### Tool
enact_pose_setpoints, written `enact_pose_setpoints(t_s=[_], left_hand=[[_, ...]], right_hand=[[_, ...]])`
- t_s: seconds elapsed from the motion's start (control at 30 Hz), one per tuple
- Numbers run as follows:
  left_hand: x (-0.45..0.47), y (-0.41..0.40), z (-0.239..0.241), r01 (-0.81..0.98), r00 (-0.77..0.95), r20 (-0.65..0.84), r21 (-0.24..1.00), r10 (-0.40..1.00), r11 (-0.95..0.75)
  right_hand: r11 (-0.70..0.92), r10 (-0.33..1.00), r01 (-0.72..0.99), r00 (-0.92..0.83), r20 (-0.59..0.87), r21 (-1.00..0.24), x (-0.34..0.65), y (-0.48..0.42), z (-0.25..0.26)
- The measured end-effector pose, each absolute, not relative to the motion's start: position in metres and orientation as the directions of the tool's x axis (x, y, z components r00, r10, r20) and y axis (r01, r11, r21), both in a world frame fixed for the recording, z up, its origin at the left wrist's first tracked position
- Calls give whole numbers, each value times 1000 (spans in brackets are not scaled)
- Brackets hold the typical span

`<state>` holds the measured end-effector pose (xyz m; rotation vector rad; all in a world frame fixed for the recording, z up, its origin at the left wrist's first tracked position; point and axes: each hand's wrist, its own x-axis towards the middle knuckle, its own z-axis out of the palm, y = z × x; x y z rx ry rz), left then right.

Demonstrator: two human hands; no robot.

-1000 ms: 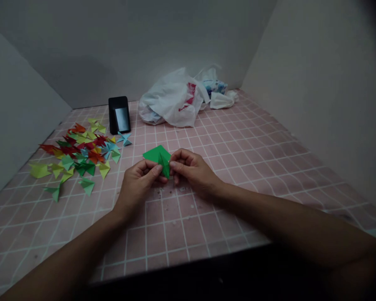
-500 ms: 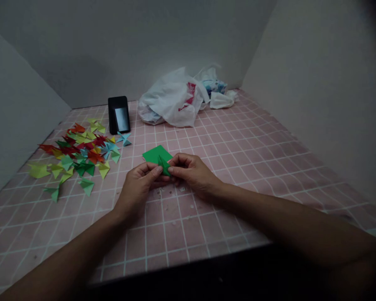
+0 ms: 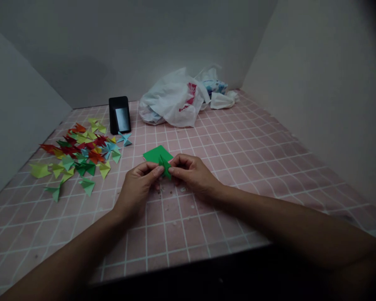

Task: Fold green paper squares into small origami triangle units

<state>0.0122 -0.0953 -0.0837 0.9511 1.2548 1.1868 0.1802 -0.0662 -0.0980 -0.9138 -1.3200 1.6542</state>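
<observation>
A small folded green paper piece (image 3: 165, 166) is pinched between my left hand (image 3: 141, 186) and my right hand (image 3: 192, 172), just above the pink checked tabletop (image 3: 238, 167). Both hands have their fingers closed on it, thumb and forefinger meeting at the fold. Right behind the fingers lies a flat green paper square (image 3: 155, 154) on the table. Part of the folded piece is hidden by my fingertips.
A pile of several folded paper shapes (image 3: 78, 152) in red, yellow, green and blue covers the left side. A black phone (image 3: 119, 114) stands propped at the back. A white plastic bag (image 3: 174, 100) and crumpled wrappers (image 3: 221, 94) lie near the far wall. Grey walls enclose three sides.
The green piece has become smaller and more tightly folded between my fingers. Both hands have stayed in nearly the same spot.
</observation>
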Motion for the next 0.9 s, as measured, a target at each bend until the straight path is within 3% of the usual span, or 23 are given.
enact_pose_setpoints(t_s=[0.67, 0.9], left_hand=[[13, -97, -90, -121, -71, -173, 979, 982, 164], [11, -95, -89, -144, -29, -203, 970, 979, 197]], right_hand=[[124, 930, 7, -350, 113, -992, 175, -71, -102], [-16, 912, -146, -407, 45, -989, 178, -66, -98]])
